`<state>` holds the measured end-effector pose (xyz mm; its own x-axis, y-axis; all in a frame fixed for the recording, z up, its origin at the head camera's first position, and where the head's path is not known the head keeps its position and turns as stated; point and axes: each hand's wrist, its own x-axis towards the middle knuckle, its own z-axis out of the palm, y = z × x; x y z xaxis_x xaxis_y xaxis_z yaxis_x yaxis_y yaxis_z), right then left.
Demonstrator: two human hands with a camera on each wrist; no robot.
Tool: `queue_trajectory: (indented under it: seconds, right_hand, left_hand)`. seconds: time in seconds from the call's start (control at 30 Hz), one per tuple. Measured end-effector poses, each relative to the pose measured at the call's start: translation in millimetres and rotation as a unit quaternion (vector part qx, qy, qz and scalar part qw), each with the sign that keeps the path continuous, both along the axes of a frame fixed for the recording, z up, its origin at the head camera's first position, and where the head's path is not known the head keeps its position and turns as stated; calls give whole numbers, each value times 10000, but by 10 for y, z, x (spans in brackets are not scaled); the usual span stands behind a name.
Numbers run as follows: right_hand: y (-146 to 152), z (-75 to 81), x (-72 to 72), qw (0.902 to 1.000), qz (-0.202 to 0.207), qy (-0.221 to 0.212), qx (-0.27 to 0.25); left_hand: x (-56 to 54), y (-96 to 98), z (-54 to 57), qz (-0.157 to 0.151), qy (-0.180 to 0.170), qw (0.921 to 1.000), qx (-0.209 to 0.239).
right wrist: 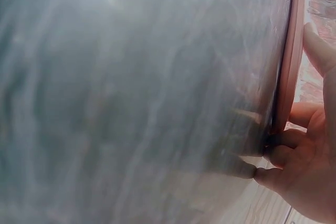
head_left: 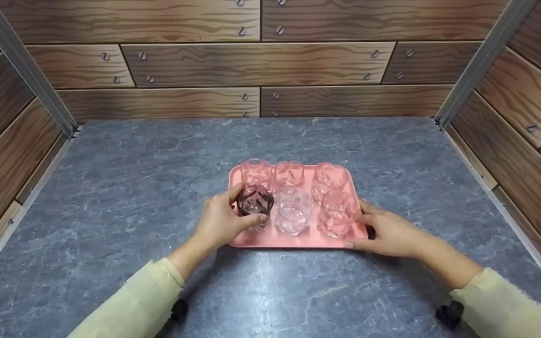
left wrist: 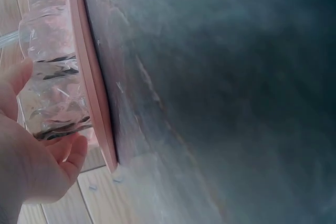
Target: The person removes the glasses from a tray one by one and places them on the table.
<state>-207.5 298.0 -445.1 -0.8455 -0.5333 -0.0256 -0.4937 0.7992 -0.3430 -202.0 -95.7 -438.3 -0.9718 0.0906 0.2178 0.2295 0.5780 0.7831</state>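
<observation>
A pink tray (head_left: 298,241) lies on the table and carries several faceted drinking glasses. My left hand (head_left: 219,213) holds a dark-tinted glass (head_left: 255,199) at the tray's front left, thumb on the near side and fingers behind it. In the left wrist view, the left hand (left wrist: 37,156) reaches around glass beside the tray rim (left wrist: 92,72). Beside the dark one stands a clear glass (head_left: 292,213). My right hand (head_left: 390,232) grips the tray's front right corner, thumb at the near edge. The right wrist view has the right hand (right wrist: 310,156) against the rim, some fingertips low beside it.
Pinkish-looking clear glasses stand along the back of the tray, among them one at the back left (head_left: 255,171), and another at the front right (head_left: 336,216). A grey marbled table (head_left: 158,155) surrounds the tray. Wood-patterned panels (head_left: 261,65) wall the back and sides.
</observation>
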Motion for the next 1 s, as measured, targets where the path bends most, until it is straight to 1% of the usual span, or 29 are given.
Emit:
queue_trajectory:
  seconds: [0.1,0.27,0.37,0.53,0.6,0.73,0.83,0.93,1.0]
  right_hand:
    - [-5,3,-17,10000,14,16,-10]
    - [-6,7,-40,10000,53,44,-57]
    - [-9,7,-51,9999,73,64,-78]
    - [-16,11,-51,9999,41,57,-87]
    - [-16,11,-46,9999,32,51,-85]
    - [-13,4,-27,10000,21,75,-58]
    - [-13,1,-11,10000,17,86,-37]
    - [-14,5,-7,9999,11,100,-23]
    - [-12,8,-9,9999,4,103,-13]
  left_hand:
    - [-10,-1,-3,-18,14,9999,170]
    - [-31,5,-3,-46,-124,9981,608]
    - [-31,-20,-5,-36,-223,9966,792]
    - [18,-142,21,53,-471,9952,852]
    - [41,-218,46,25,-549,9937,976]
    - [69,-378,151,-78,-647,9879,1410]
    - [62,-500,274,-87,-663,9846,1613]
    - [5,-623,406,-24,-585,9848,1635]
    - [-71,-702,487,50,-521,9860,1580]
